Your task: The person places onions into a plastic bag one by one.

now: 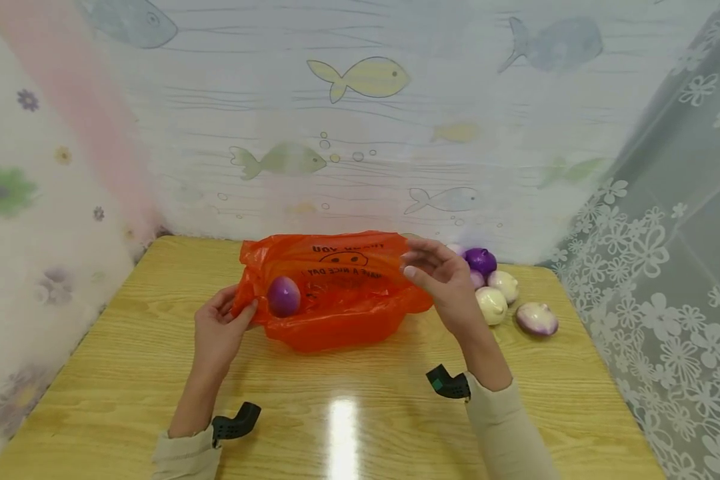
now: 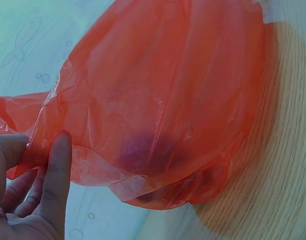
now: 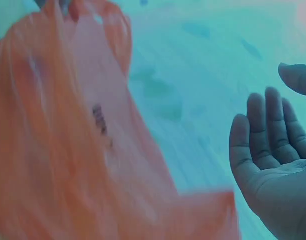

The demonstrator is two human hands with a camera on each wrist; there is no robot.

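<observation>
Head view shows a red plastic bag [image 1: 336,330] lying on a wooden table [image 1: 126,320], with its mouth wide. The left hand [image 1: 219,330] pinches the bag's left edge between thumb and fingers, which probably serves to hold the mouth open. One purple onion [image 1: 284,297] lies in the bag, just beside this hand. The right hand [image 1: 447,283] is at the bag's other end, its fingers loosely bent and holding nothing. The two hands are well apart. Beyond the right hand there is a group of onions [image 1: 490,305], white and purple, and a separate onion [image 1: 537,319] lies near the table's right edge; it seems they are placed within easy reach of this hand. The bag is near the wall [image 1: 360,173], so the room for moving is more on the near side.

Left wrist view shows the same pinch on the thin edge, and a dark round shape through the plastic, low in the bag.

Right wrist view, where the bag is blurred, shows the right palm free, with a gap between it and the bag.
</observation>
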